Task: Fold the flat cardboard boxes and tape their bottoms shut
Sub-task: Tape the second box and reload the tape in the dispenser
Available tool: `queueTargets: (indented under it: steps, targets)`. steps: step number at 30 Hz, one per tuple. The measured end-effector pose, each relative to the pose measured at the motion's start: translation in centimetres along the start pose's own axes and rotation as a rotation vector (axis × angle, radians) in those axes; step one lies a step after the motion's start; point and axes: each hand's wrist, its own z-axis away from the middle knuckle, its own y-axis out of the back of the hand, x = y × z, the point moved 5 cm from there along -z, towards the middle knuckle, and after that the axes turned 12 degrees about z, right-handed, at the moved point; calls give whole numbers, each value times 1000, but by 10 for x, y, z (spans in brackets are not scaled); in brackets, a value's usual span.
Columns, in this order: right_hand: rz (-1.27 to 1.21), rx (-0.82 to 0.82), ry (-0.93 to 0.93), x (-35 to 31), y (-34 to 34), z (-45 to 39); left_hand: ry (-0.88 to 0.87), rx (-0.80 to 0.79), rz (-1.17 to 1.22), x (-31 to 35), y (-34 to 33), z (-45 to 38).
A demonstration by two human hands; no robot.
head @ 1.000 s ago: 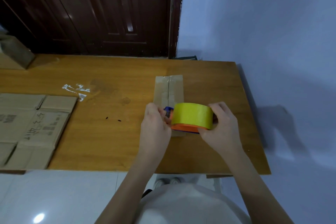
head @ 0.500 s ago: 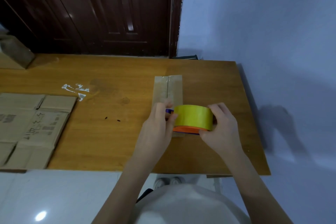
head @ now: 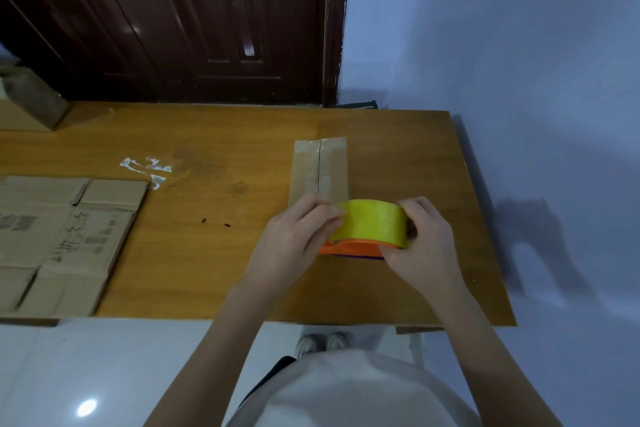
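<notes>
Right hand (head: 420, 239) is gripping the tape roll (head: 371, 224) steady over the folded box (head: 320, 168) while left hand (head: 294, 239) is pinching at its front edge—probably picking the loose end free for the seam.

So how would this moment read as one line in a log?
step: taping box bottom | left hand: at tape roll front | right hand: grips roll | folded box: on table

Wooden table (head: 221, 270) across the middle, grain running left to right, white smears (head: 145, 166) and dark stains (head: 197, 163) on its far-left part. Dark panelled door (head: 207, 21) behind, glossy with small reflections. Pale blue wall (head: 502, 45) to the right, soft shadows on it. Pale glossy floor (head: 86, 374) at near left, with a bright light spot (head: 86, 407).
</notes>
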Motion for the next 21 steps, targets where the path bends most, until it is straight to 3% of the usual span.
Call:
queueTargets:
  steps: [7,13,21]
  targets:
    - [29,36,9,-1,7,0,38,23,54,-2,-1,-6]
    - [24,131,-17,-6,18,-4,506,-4,559,-9,-9,-7]
    - [51,155,-14,-12,28,-6,477,101,601,-1,-11,-19]
